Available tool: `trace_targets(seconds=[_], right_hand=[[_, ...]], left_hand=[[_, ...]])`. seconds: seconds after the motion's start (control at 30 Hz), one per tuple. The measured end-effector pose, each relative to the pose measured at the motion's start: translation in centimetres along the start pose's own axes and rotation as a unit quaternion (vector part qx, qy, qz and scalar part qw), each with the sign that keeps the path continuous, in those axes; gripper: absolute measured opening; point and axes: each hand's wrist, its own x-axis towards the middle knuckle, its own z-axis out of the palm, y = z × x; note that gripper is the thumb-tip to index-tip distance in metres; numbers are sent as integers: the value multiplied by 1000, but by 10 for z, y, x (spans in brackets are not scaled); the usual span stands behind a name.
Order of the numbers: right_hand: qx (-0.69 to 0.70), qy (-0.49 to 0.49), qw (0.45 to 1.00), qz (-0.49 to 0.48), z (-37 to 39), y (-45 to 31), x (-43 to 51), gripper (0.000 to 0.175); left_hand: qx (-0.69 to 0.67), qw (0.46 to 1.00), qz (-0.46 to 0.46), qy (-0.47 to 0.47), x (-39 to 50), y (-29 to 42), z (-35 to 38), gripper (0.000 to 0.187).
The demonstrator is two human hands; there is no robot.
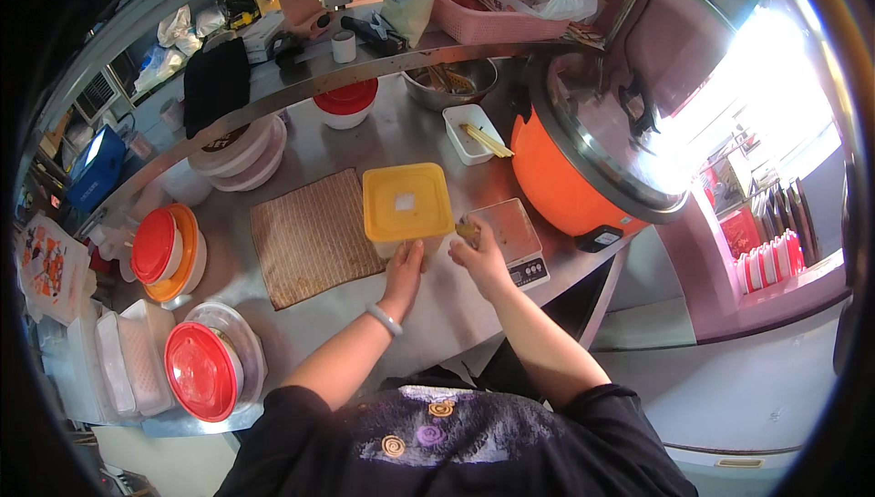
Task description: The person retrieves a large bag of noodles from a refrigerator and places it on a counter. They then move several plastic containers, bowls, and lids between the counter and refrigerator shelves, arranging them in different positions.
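A square plastic container with a yellow lid [407, 210] stands before me, a small white label on its top. My left hand [403, 277] grips its near side, thumb up against the wall; some of the fingers are hidden. At the container's right side, my right hand [484, 256] pinches a small yellow-brown object [467, 231], too blurred to name exactly. Just beyond that hand lies a digital kitchen scale [509, 224] with specks on its platform. A brown ribbed mat [307, 244] spreads out to the left and partly behind the container.
A big orange rice cooker [557, 172] stands at the right. Farther back are a white tray [456, 136] with pale sticks, a steel bowl [427, 92] and a red-lidded tub [345, 104]. Lidded bowls [204, 370] line the left. A shelf [410, 53] overhangs the counter.
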Motion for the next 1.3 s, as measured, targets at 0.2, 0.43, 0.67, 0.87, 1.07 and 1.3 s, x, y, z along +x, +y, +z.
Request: trace_targets(seconds=[0.2, 0.43, 0.67, 0.87, 1.07, 1.3], right_hand=[[107, -18, 991, 81, -13, 8, 87, 41], [129, 27, 985, 109, -11, 29, 149, 35], [118, -81, 972, 187, 20, 40, 130, 27], [195, -97, 956, 195, 39, 43, 132, 19], [113, -96, 985, 89, 35, 43, 138, 24], [153, -17, 986, 59, -31, -25, 82, 48]], left_hand=[[3, 1000, -6, 13, 76, -17, 26, 26], [59, 992, -68, -92, 112, -5, 25, 26], [568, 745, 349, 20, 97, 61, -19, 28], [650, 667, 339, -133, 138, 73, -23, 15], [510, 734, 447, 16, 132, 128, -29, 10], [501, 809, 293, 95, 114, 126, -85, 11]])
